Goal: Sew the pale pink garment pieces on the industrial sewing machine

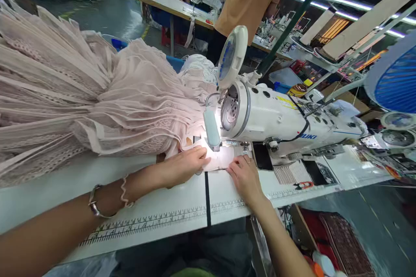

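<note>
Below the sewing machine's lit head, pale fabric lies flat between two separate hands: the left hand touches it at nine o'clock, the right hand at four. Whether either pinches it, I cannot tell. Work looks under way; how much is stitched is unclear. Gathered cloth is heaped toward ten o'clock.

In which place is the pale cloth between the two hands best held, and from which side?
I would pinch the cloth by its near edge, coming low from the person's side. It lies flat with that edge facing the person, while the machine stands beyond it. The left hand and right hand rest at its left and right.
</note>
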### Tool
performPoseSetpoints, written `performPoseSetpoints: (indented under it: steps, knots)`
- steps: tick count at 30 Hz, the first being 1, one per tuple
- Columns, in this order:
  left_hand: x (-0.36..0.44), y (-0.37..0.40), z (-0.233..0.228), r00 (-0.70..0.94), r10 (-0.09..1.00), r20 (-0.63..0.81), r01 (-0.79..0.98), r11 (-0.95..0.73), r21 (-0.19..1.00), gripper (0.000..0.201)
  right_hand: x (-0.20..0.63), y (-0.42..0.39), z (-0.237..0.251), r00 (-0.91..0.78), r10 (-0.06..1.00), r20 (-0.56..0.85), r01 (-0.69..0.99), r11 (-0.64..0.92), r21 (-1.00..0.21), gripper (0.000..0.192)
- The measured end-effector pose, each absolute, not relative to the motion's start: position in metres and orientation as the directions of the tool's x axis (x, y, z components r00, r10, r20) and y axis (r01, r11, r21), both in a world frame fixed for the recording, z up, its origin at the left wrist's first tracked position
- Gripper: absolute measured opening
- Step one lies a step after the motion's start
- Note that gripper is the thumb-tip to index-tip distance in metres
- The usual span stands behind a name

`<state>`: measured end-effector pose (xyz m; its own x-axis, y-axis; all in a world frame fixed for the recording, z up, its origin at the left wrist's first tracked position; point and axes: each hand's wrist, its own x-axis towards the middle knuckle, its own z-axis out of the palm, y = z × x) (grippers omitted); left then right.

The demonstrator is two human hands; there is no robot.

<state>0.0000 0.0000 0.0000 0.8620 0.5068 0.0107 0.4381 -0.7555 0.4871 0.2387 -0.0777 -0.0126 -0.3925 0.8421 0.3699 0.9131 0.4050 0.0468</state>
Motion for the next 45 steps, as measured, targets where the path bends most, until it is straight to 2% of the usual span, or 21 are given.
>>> performPoseSetpoints:
  steps: [3, 7, 10, 13, 16, 21, 25, 29, 31, 33, 35, 37, 40, 42, 45]
  knots:
    - [0.0, -0.005, 0.003, 0.873, 0.485, 0.04, 0.429, -0.806, 0.409, 0.017, 0.238, -0.074, -0.017, -0.39, 0.86, 0.329, 0.906, 0.423, -0.031, 0.015]
    - [0.001, -0.007, 0.0, 0.879, 0.47, 0.077, 0.425, -0.847, 0.321, 0.026, 0.236, -0.072, -0.022, -0.345, 0.876, 0.337, 0.915, 0.394, -0.088, 0.01]
    - [-0.001, -0.004, 0.0, 0.875, 0.483, 0.043, 0.427, -0.81, 0.402, 0.031, 0.234, -0.073, -0.024, -0.338, 0.871, 0.357, 0.915, 0.393, -0.093, 0.007]
    - [-0.003, -0.002, 0.002, 0.877, 0.48, 0.008, 0.421, -0.777, 0.469, 0.03, 0.23, -0.075, -0.024, -0.356, 0.842, 0.406, 0.916, 0.4, -0.027, 0.008]
    - [-0.003, -0.002, 0.003, 0.867, 0.498, 0.0, 0.443, -0.772, 0.456, 0.025, 0.223, -0.076, -0.025, -0.41, 0.769, 0.49, 0.894, 0.447, 0.047, 0.012]
    - [0.0, -0.003, -0.003, 0.875, 0.475, 0.095, 0.428, -0.85, 0.308, 0.007, 0.215, -0.076, -0.029, -0.528, 0.667, 0.525, 0.82, 0.562, 0.111, 0.018]
    - [-0.005, -0.004, -0.003, 0.883, 0.441, 0.158, 0.419, -0.895, 0.154, 0.006, 0.218, -0.078, -0.03, -0.521, 0.689, 0.504, 0.822, 0.564, 0.078, 0.02]
    - [-0.01, -0.01, 0.001, 0.905, 0.398, 0.147, 0.414, -0.905, -0.096, 0.017, 0.22, -0.08, -0.028, -0.493, 0.717, 0.494, 0.84, 0.54, 0.055, 0.019]
    - [-0.009, -0.014, -0.002, 0.922, 0.344, 0.179, 0.377, -0.902, -0.21, 0.017, 0.22, -0.08, -0.026, -0.479, 0.723, 0.497, 0.843, 0.536, 0.032, 0.017]
    - [-0.007, -0.017, -0.009, 0.938, 0.26, 0.231, 0.319, -0.907, -0.276, 0.02, 0.22, -0.079, -0.024, -0.434, 0.761, 0.483, 0.867, 0.498, -0.005, 0.011]
    - [-0.004, -0.015, -0.016, 0.938, 0.228, 0.262, 0.298, -0.916, -0.269, 0.025, 0.222, -0.078, -0.023, -0.349, 0.817, 0.459, 0.914, 0.405, -0.026, 0.006]
    - [-0.002, -0.01, -0.02, 0.933, 0.262, 0.247, 0.311, -0.932, -0.188, 0.029, 0.226, -0.077, -0.022, -0.289, 0.855, 0.431, 0.944, 0.328, -0.019, 0.008]
    - [0.003, -0.001, -0.019, 0.924, 0.303, 0.232, 0.328, -0.941, -0.078, 0.036, 0.233, -0.074, -0.021, -0.3, 0.861, 0.411, 0.942, 0.335, -0.014, 0.019]
    - [0.008, -0.001, -0.018, 0.92, 0.291, 0.263, 0.322, -0.943, -0.083, 0.039, 0.237, -0.07, -0.02, -0.261, 0.868, 0.423, 0.936, 0.334, -0.108, 0.024]
    - [0.016, -0.015, -0.021, 0.919, 0.265, 0.293, 0.325, -0.929, -0.179, 0.04, 0.244, -0.064, -0.019, -0.14, 0.912, 0.386, 0.904, 0.277, -0.327, 0.025]
